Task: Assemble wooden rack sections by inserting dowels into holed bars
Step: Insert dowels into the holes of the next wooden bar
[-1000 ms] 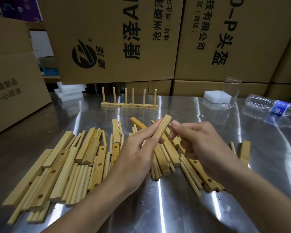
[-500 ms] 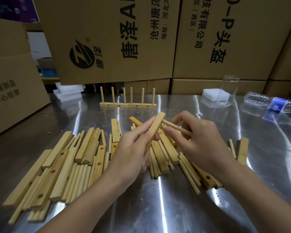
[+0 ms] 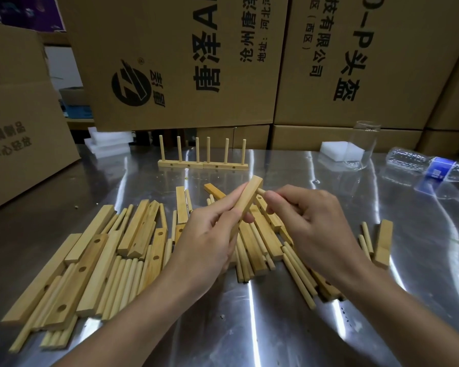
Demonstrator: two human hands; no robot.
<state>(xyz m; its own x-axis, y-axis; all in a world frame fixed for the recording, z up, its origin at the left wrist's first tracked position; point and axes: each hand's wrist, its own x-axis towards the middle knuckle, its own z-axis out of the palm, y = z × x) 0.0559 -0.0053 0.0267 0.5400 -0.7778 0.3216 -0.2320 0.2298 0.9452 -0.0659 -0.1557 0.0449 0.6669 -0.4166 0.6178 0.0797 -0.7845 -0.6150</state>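
My left hand point(image 3: 210, 239) grips a short wooden bar point(image 3: 247, 200), tilted up toward the far right above the table. My right hand point(image 3: 308, 221) pinches a thin dowel point(image 3: 261, 191) whose tip meets the bar's right face near its upper end; most of the dowel is hidden by my fingers. Below both hands lies a spread of loose holed bars point(image 3: 88, 271) and dowels point(image 3: 122, 282). Two finished rack sections point(image 3: 203, 165), each with three upright dowels, stand end to end farther back.
The work surface is a shiny metal table point(image 3: 276, 327). Large cardboard boxes point(image 3: 170, 62) wall in the back and left. A clear glass point(image 3: 362, 144), white foam blocks point(image 3: 337, 151) and a lying plastic water bottle point(image 3: 429, 165) sit at the back right. A lone bar point(image 3: 383, 242) lies right.
My right hand picked up a dowel and brought its tip against the bar. The left hand keeps holding the bar in nearly the same place.
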